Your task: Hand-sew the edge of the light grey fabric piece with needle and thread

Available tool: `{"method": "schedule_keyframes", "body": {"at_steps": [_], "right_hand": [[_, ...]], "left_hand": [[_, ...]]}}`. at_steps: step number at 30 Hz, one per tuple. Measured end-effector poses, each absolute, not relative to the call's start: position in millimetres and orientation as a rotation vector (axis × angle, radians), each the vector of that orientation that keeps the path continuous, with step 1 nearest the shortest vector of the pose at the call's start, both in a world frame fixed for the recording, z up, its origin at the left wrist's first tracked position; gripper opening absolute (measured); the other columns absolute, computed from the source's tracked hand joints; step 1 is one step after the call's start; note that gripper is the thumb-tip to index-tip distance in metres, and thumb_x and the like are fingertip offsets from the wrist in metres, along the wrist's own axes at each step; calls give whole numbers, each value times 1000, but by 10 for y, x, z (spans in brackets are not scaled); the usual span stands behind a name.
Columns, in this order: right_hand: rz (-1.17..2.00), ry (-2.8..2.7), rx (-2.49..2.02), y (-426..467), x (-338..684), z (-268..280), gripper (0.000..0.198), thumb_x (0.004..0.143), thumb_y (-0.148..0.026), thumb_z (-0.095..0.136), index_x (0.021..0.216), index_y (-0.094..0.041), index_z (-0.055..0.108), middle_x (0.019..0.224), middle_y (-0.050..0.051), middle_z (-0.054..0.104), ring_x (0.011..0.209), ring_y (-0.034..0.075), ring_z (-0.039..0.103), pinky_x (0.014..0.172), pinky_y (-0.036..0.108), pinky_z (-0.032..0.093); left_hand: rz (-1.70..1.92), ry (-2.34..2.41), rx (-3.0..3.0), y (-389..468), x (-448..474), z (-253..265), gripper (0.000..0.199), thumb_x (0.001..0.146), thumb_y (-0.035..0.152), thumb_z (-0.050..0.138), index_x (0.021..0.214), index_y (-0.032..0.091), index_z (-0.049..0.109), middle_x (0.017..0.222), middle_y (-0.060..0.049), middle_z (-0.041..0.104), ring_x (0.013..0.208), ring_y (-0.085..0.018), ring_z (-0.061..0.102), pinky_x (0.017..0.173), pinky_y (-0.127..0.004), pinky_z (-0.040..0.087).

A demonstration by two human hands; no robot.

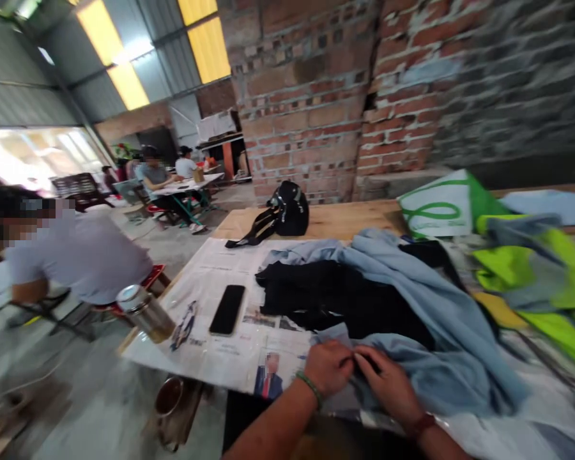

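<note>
At the front edge of the table, my left hand (329,367) and my right hand (386,380) meet with their fingertips close together. Both are closed in a pinch on the edge of a light blue garment (431,370); the exact bit between the fingers is too small to make out. A green bracelet (309,387) circles my left wrist, and a dark red band (422,423) is on the right one. Just beyond my hands a black cloth (326,291) lies bunched over the blue fabric.
Newspaper (186,348) covers the table, with a phone (228,310), scissors (186,324) and a steel flask (146,313) on the left. Behind are a black bag (290,211), a green-white bag (441,207) and yellow-green clothing (512,265). A seated person (76,255) is at left.
</note>
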State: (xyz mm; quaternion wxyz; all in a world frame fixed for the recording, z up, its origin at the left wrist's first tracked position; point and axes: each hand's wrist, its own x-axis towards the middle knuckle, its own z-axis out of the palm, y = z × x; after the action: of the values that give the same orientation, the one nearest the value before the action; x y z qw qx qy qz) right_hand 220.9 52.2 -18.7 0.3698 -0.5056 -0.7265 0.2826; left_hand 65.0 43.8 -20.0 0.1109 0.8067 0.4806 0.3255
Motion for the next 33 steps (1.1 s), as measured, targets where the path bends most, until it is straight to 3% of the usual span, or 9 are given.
{"method": "schedule_keyframes", "body": {"at_steps": [20, 33], "right_hand": [[649, -1860, -1284, 443, 2144, -157, 17, 83, -24, 48, 79, -20, 64, 77, 3, 66, 77, 15, 59, 79, 31, 45], [735, -1841, -1286, 488, 2175, -137, 24, 85, -33, 46, 85, -21, 66, 84, 5, 68, 83, 19, 61, 80, 34, 49]], "left_hand": [[1074, 1331, 2283, 422, 640, -230, 23, 80, 9, 45, 77, 18, 66, 73, -4, 66, 71, -14, 63, 66, -24, 50], [1050, 1382, 2251, 460, 632, -199, 17, 78, 11, 53, 76, 17, 69, 70, -5, 66, 70, -15, 62, 66, -25, 51]]}}
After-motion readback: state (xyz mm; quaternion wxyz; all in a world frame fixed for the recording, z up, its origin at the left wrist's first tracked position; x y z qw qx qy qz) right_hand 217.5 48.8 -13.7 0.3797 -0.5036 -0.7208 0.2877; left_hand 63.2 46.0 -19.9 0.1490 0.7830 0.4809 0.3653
